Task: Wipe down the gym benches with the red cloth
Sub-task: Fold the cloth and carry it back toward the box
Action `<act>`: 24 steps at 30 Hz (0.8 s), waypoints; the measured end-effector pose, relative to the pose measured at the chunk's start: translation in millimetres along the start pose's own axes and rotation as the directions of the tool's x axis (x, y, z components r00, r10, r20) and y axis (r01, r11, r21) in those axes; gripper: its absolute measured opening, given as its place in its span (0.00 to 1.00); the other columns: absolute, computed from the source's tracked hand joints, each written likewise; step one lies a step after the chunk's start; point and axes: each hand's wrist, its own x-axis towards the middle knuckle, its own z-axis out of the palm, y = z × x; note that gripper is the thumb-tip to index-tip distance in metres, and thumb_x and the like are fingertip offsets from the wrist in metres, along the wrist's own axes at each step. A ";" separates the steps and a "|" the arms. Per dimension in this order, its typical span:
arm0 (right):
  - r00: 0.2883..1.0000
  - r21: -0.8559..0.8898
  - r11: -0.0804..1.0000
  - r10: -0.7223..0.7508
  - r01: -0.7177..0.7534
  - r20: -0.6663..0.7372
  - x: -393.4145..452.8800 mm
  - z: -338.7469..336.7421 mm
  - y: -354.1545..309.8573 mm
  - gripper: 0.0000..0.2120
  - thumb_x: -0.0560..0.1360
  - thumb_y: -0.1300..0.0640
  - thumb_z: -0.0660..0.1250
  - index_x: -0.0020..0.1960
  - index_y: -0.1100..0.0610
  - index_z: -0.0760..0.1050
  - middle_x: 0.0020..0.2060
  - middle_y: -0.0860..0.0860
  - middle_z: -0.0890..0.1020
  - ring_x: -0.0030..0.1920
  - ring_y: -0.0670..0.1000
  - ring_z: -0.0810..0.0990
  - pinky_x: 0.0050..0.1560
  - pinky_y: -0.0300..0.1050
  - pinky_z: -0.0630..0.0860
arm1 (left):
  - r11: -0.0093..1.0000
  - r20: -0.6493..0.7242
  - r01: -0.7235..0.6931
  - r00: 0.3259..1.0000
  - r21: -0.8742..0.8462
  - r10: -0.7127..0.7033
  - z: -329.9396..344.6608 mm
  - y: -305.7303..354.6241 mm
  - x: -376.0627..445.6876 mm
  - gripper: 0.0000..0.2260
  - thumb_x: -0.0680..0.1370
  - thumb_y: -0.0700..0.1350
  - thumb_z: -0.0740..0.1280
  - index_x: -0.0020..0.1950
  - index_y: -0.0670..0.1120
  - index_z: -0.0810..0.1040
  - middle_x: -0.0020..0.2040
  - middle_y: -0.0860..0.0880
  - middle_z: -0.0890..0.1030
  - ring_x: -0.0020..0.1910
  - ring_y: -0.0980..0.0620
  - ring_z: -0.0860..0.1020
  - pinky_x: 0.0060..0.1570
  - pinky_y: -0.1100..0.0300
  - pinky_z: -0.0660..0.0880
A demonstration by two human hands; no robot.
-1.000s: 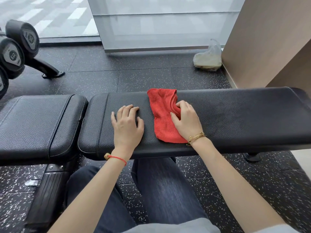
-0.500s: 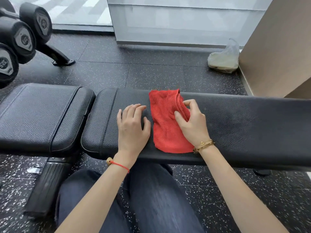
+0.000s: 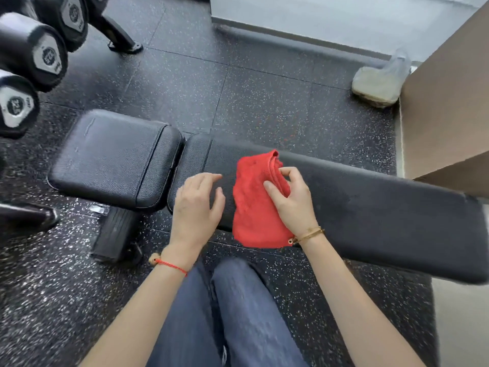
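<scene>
The red terry cloth is a soft, nubbly rag folded over on itself, with stacked edges bunched along its right side and a loose lower corner hanging past the near edge of the long black padded leather gym bench. It lies across the bench's long pad, close to the pad's left end. The right hand grips the cloth along its folded right edge: the thumb lies across the red fabric and the fingers curl round the bunched folds at the top. That wrist wears a thin gold bracelet. The left hand lies just left of the cloth, apart from it by a narrow strip of black pad, with its fingers relaxed and slightly bent, holding nothing; whether the palm touches the pad or hovers over it cannot be told. A thin red string bracelet circles that wrist. To the left, the shorter black padded seat section adjoins the long pad. Black dumbbells with grey end caps sit on a rack at the far left, above the black speckled rubber floor. Blue denim-clad legs fill the near foreground.
</scene>
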 end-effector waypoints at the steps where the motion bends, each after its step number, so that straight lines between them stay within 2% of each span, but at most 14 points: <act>1: 1.000 0.009 1.000 0.005 -0.006 0.015 -7.6 -7.4 -18.5 0.11 0.74 0.59 0.70 0.54 0.60 0.72 0.46 0.51 0.83 0.47 0.49 0.81 0.55 0.52 0.75 | 0.999 0.009 0.025 1.000 -0.023 -0.024 -19.7 8.1 -5.7 0.12 0.79 0.41 0.65 0.62 0.44 0.78 0.58 0.47 0.80 0.59 0.45 0.76 0.62 0.50 0.72; 4: 0.998 0.051 0.999 0.011 -0.014 0.058 -33.3 -32.9 -78.5 0.11 0.74 0.59 0.70 0.53 0.59 0.72 0.43 0.51 0.83 0.44 0.47 0.80 0.54 0.53 0.76 | 0.993 0.016 0.107 0.994 -0.055 -0.106 -84.0 37.7 -25.3 0.11 0.79 0.41 0.65 0.60 0.44 0.79 0.57 0.47 0.80 0.58 0.46 0.76 0.61 0.54 0.71; 8: 0.994 0.097 0.995 -0.013 0.002 0.109 -70.5 -75.9 -165.3 0.11 0.74 0.59 0.70 0.53 0.59 0.72 0.41 0.47 0.82 0.43 0.45 0.80 0.53 0.50 0.76 | 0.981 -0.010 0.182 0.983 -0.062 -0.183 -177.8 89.8 -55.9 0.10 0.79 0.42 0.65 0.60 0.45 0.79 0.57 0.49 0.81 0.57 0.48 0.77 0.62 0.56 0.71; 13: 0.981 0.145 0.989 -0.062 0.036 0.182 -121.9 -129.4 -263.8 0.11 0.74 0.59 0.71 0.52 0.58 0.72 0.40 0.43 0.82 0.41 0.41 0.80 0.49 0.46 0.77 | 0.967 -0.068 0.243 0.966 -0.075 -0.248 -289.5 153.3 -95.9 0.10 0.80 0.42 0.64 0.60 0.45 0.79 0.57 0.50 0.81 0.59 0.49 0.77 0.63 0.53 0.72; 15: 0.973 0.156 0.987 -0.072 0.037 0.221 -141.0 -146.4 -294.1 0.11 0.74 0.59 0.71 0.53 0.58 0.72 0.40 0.43 0.82 0.42 0.42 0.80 0.51 0.49 0.78 | 0.962 -0.092 0.260 0.959 -0.079 -0.266 -325.9 175.9 -111.2 0.11 0.80 0.42 0.64 0.61 0.46 0.79 0.58 0.49 0.81 0.59 0.49 0.77 0.64 0.52 0.72; 18: 0.959 0.161 0.986 -0.094 0.052 0.266 -166.2 -164.1 -326.2 0.11 0.74 0.57 0.71 0.53 0.57 0.72 0.42 0.45 0.83 0.45 0.46 0.82 0.54 0.55 0.78 | 0.947 -0.152 0.304 0.936 -0.104 -0.317 -366.0 202.5 -136.2 0.11 0.79 0.42 0.64 0.61 0.46 0.79 0.58 0.50 0.81 0.59 0.50 0.78 0.64 0.51 0.73; 22: 0.937 0.183 0.979 -0.141 0.085 0.320 -191.4 -176.1 -348.8 0.11 0.73 0.56 0.72 0.52 0.55 0.73 0.41 0.44 0.83 0.44 0.44 0.81 0.54 0.57 0.78 | 0.930 -0.240 0.349 0.899 -0.111 -0.366 -391.9 225.7 -169.7 0.12 0.79 0.43 0.64 0.62 0.48 0.78 0.58 0.51 0.81 0.59 0.51 0.78 0.63 0.50 0.74; 24: 0.920 0.193 0.975 -0.170 0.106 0.354 -201.4 -178.1 -353.6 0.11 0.73 0.56 0.72 0.52 0.56 0.73 0.43 0.46 0.83 0.45 0.47 0.81 0.55 0.58 0.77 | 0.921 -0.290 0.374 0.874 -0.112 -0.390 -397.8 233.3 -186.5 0.12 0.79 0.44 0.64 0.62 0.49 0.78 0.58 0.51 0.81 0.59 0.52 0.78 0.62 0.51 0.74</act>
